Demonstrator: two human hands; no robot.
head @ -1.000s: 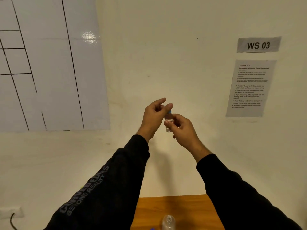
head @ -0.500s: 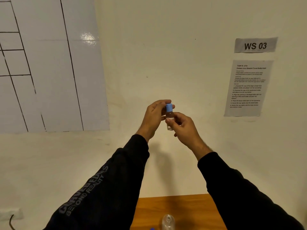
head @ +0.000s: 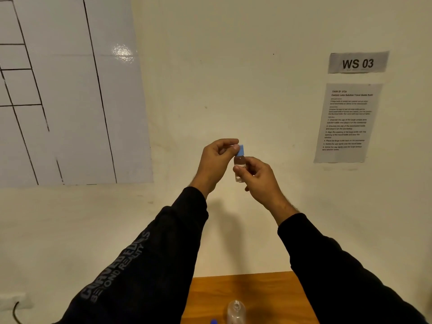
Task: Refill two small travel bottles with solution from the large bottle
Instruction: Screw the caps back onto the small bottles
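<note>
While a clear bottle waits uncapped on the table at six o'clock, a person lifts a travel bottle to eye level against the wall, probably to watch the thread. The right hand grips its body; the left hand, at nine o'clock, pinches the blue cap for turning.

free: air around raised hands — wall close behind | table: bottle stands between sleeves
</note>
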